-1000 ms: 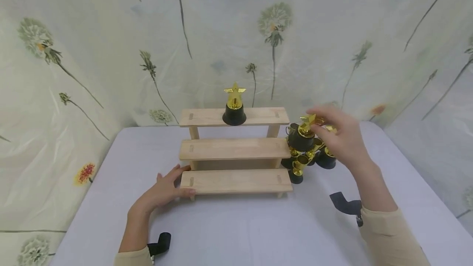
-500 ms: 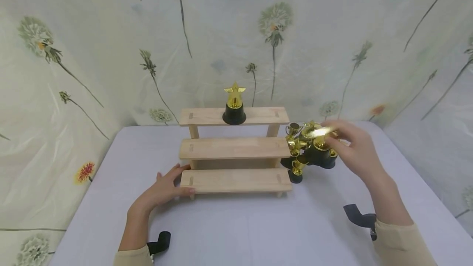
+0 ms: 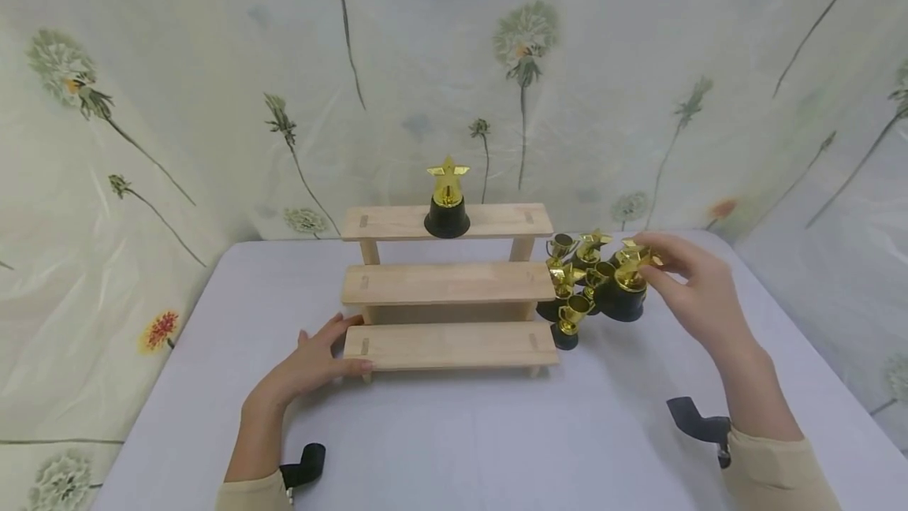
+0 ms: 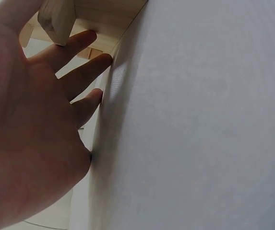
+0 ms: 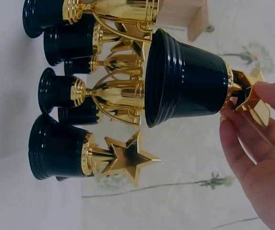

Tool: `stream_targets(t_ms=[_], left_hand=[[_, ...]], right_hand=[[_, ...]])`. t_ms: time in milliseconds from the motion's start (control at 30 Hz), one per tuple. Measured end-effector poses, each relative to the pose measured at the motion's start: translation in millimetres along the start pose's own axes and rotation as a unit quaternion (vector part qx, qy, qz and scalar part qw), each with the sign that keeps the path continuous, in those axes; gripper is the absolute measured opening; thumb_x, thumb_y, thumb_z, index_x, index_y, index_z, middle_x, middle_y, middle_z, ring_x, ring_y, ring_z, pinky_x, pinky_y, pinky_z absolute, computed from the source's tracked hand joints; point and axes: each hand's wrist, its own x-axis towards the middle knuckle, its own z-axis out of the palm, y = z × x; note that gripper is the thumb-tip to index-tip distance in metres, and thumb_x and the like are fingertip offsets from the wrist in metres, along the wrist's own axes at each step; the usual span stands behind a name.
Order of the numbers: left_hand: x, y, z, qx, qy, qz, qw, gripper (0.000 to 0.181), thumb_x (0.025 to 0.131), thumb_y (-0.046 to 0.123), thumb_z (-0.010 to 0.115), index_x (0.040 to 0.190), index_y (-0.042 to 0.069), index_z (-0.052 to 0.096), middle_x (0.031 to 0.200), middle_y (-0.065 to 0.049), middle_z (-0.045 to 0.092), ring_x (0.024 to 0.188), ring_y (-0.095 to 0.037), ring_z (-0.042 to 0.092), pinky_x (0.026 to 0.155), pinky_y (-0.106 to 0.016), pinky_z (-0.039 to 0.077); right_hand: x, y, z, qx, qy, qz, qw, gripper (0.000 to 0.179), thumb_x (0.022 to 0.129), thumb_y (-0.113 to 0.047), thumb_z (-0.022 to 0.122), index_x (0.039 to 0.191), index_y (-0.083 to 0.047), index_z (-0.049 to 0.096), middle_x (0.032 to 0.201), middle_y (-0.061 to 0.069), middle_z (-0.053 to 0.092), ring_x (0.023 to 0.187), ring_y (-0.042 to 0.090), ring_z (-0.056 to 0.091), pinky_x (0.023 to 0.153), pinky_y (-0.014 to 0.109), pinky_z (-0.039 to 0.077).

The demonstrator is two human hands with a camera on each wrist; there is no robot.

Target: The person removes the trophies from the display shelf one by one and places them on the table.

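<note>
A three-step wooden stand (image 3: 450,345) is on the table, and a gold star trophy (image 3: 448,218) with a black base stands at the middle of its top step. At the stand's left end my left hand (image 3: 308,369) touches the lowest step, thumb in front; its fingers (image 4: 82,76) look spread and nearly straight in the left wrist view. My right hand (image 3: 698,294) pinches another star trophy (image 5: 190,79) by its gold star, thumb against fingers. This trophy is raised above the other trophies, its black base facing them.
Right of the stand, small cup trophies (image 3: 573,314) and star trophies (image 3: 565,282) stand crowded together, partly hiding one another. A white cloth covers the table (image 3: 454,440). Behind it hangs a dandelion-print curtain (image 3: 603,140). Both wrists wear black camera mounts (image 3: 698,424).
My right hand has moved right and a little nearer with the star trophy, from above the trophies beside the stand to the group's right side. My left hand stays put.
</note>
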Motion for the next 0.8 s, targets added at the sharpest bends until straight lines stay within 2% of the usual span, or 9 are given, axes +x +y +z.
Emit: stream_targets(t_ms=[67,200,300,433,533,633,733,800], left_hand=[[0.2,-0.2,0.1,-0.001,0.002,0.000,1.0000,0.091,0.078,0.056,0.076,0.153,0.019,0.040,0.165,-0.017,0.021,0.156,-0.037,0.005,0.117,-0.067,-0.018],[0.1,-0.2,0.5,-0.004,0.002,-0.001,1.0000,0.089,0.078,0.055,0.077,0.152,0.019,0.041,0.165,-0.016,0.021,0.156,-0.036,0.007,0.117,-0.068,-0.018],[-0.1,-0.1,0.9,-0.005,0.002,-0.001,1.0000,0.089,0.078,0.055,0.077,0.152,0.019,0.041,0.166,-0.015,0.021,0.156,-0.036,0.008,0.116,-0.068,-0.018],[0.4,-1.0,1.0,-0.006,0.001,0.000,1.0000,0.090,0.078,0.055,0.077,0.152,0.020,0.040,0.166,-0.016,0.021,0.156,-0.036,0.008,0.116,-0.068,-0.018],[0.8,-1.7,0.5,-0.006,0.000,0.002,1.0000,0.090,0.079,0.055,0.077,0.153,0.020,0.040,0.166,-0.016,0.021,0.156,-0.036,0.007,0.116,-0.068,-0.019],[1.0,-1.8,0.1,-0.007,0.000,0.002,1.0000,0.090,0.079,0.055,0.077,0.153,0.019,0.040,0.165,-0.017,0.021,0.156,-0.036,0.006,0.116,-0.068,-0.019],[0.8,-1.5,-0.2,-0.008,-0.002,0.001,1.0000,0.090,0.079,0.055,0.077,0.153,0.019,0.039,0.165,-0.017,0.020,0.156,-0.036,0.005,0.116,-0.067,-0.019],[0.7,-1.0,-0.6,-0.009,-0.003,0.002,1.0000,0.090,0.079,0.054,0.077,0.153,0.018,0.039,0.165,-0.018,0.021,0.156,-0.037,0.005,0.116,-0.068,-0.019]], right_hand=[[-0.8,1,0,0.004,0.006,0.001,1.0000,0.042,0.087,0.005,0.070,0.125,-0.014,0.068,0.123,0.014,0.068,0.100,-0.019,0.053,0.085,-0.004,0.040],[-2.8,3,0,0.013,0.022,0.004,0.9997,0.041,0.086,0.005,0.071,0.123,-0.011,0.069,0.122,-0.008,0.068,0.095,-0.019,0.055,0.084,-0.003,0.042],[-4.3,5,1,0.021,0.035,0.003,0.9992,0.041,0.084,0.007,0.072,0.122,-0.009,0.069,0.116,-0.026,0.063,0.091,-0.018,0.058,0.083,-0.002,0.044],[-7.0,7,2,0.029,0.049,0.012,0.9983,0.042,0.083,0.007,0.072,0.121,-0.010,0.070,0.114,-0.031,0.060,0.090,-0.017,0.058,0.083,-0.001,0.044],[-9.4,6,2,0.018,0.056,0.028,0.9979,0.040,0.085,0.005,0.071,0.121,-0.012,0.070,0.112,-0.030,0.060,0.090,-0.019,0.057,0.084,-0.002,0.042],[-11.1,7,4,0.003,0.047,0.038,0.9982,0.037,0.086,0.002,0.070,0.120,-0.012,0.070,0.113,-0.018,0.066,0.091,-0.021,0.054,0.083,-0.002,0.041],[-11.9,9,7,-0.010,0.004,0.041,0.9991,0.036,0.086,0.001,0.070,0.120,-0.011,0.069,0.117,0.000,0.071,0.092,-0.020,0.054,0.081,-0.001,0.042],[-12.9,11,8,-0.018,-0.036,0.045,0.9982,0.035,0.087,0.000,0.070,0.120,-0.011,0.069,0.119,0.008,0.071,0.095,-0.009,0.060,0.078,0.003,0.045]])
